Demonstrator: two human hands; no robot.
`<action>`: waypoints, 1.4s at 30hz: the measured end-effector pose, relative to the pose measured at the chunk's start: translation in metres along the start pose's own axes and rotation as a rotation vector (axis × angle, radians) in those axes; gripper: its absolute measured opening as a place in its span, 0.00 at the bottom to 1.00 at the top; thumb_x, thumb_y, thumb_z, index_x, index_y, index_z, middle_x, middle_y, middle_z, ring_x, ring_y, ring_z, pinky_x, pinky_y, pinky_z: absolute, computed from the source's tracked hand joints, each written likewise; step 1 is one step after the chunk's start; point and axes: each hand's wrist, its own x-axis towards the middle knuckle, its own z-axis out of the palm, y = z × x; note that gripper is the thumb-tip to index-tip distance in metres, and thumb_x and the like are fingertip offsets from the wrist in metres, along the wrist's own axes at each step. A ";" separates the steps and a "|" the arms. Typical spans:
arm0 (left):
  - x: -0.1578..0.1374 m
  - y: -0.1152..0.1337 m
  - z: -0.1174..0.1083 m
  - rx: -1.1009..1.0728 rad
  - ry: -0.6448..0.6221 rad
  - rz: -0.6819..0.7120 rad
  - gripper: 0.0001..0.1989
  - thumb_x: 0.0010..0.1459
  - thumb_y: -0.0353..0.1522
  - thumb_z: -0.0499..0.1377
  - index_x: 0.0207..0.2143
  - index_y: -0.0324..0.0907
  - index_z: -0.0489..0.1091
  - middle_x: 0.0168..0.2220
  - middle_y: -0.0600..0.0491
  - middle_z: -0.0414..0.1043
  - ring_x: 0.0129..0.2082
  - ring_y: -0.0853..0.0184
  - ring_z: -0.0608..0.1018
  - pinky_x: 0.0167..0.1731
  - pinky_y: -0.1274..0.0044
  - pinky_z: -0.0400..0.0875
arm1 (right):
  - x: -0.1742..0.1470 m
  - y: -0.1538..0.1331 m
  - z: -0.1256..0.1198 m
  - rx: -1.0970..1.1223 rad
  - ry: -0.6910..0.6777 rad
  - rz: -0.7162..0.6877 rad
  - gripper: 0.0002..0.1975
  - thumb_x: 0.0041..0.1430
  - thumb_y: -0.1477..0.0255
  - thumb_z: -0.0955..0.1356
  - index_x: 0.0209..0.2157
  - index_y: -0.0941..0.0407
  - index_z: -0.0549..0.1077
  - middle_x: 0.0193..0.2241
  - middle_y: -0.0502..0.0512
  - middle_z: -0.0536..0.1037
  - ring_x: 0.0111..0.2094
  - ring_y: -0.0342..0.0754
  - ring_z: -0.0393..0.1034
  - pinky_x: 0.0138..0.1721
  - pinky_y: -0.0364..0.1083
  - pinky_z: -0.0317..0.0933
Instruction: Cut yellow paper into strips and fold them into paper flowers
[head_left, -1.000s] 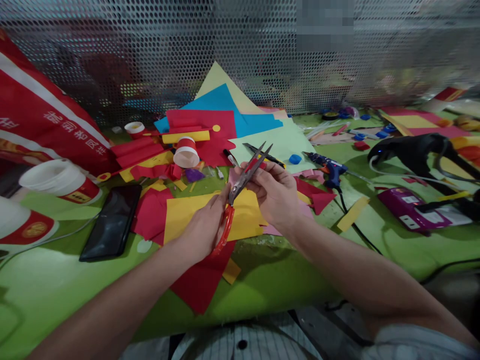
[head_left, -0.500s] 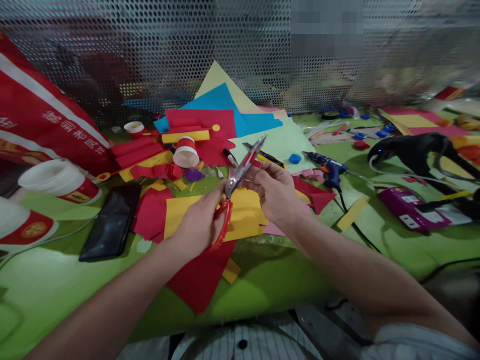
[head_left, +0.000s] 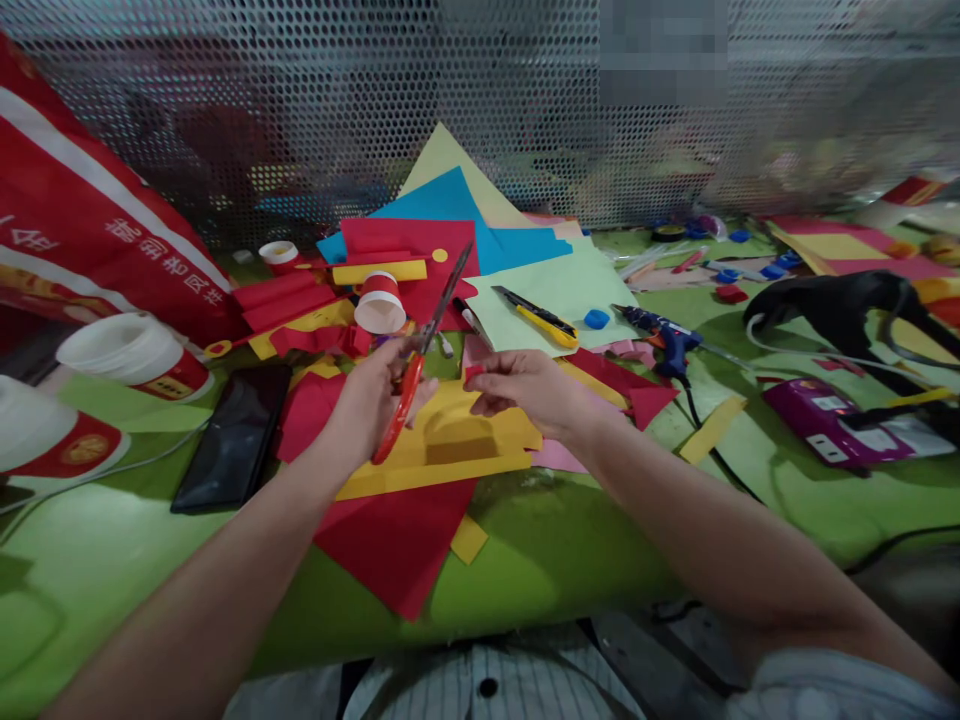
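Note:
My left hand [head_left: 375, 396] is closed around red-handled scissors [head_left: 407, 400], whose blades point up and away and look closed. Between the fingertips of my right hand [head_left: 523, 388] is a small piece of red paper [head_left: 474, 373], mostly hidden by the fingers. Below both hands lies a yellow paper sheet [head_left: 450, 468], with a larger red sheet [head_left: 401, 550] partly under it. Just beyond my right hand a yellow-and-black utility knife [head_left: 541, 318] rests on a pale green sheet [head_left: 570, 265].
At left are paper cups [head_left: 139, 355], a phone [head_left: 232, 440] and a red bag [head_left: 97, 200]. A blue glue gun [head_left: 664, 335] and a purple power strip [head_left: 832, 425] with cords lie at right. A perforated metal panel [head_left: 315, 110] stands behind the table.
The scissors have moved left and down, away from my right hand. My right hand has also shifted slightly left and down with the red paper. The utility knife is now fully uncovered.

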 end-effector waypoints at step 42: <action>-0.019 -0.001 0.027 -0.150 0.147 0.068 0.18 0.43 0.29 0.64 0.37 0.44 0.63 0.24 0.60 0.66 0.23 0.74 0.72 0.25 0.80 0.69 | -0.013 0.013 0.022 0.265 0.010 -0.113 0.13 0.36 0.65 0.74 0.20 0.56 0.69 0.19 0.48 0.74 0.24 0.42 0.70 0.26 0.42 0.62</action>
